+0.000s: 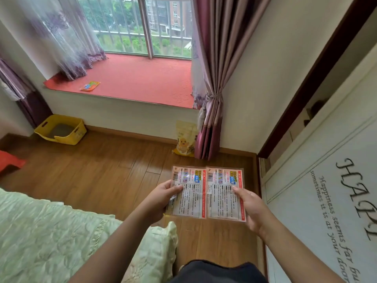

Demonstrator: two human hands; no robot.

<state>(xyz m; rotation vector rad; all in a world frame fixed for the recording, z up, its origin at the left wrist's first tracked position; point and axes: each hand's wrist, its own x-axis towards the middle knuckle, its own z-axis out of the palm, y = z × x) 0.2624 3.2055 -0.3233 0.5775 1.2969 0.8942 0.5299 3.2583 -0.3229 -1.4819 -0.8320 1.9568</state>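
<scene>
Two flat plastic packets with printed backs are held side by side over the wooden floor. My left hand [163, 196] pinches the left packet [190, 201] at its left edge, thumb on top. My right hand [250, 207] pinches the right packet [223, 199] at its right edge, thumb lying across the print. The packets' inner edges meet in the middle. A third, similar colourful packet [90, 86] lies on the red window-seat mat.
A bed with a pale green cover [51, 237] fills the lower left. A white wardrobe door [326, 201] stands at right. A yellow basket [61, 129], a red stool [10, 160] and a yellow bag [184, 141] by the purple curtain [212, 99] sit along the far wall.
</scene>
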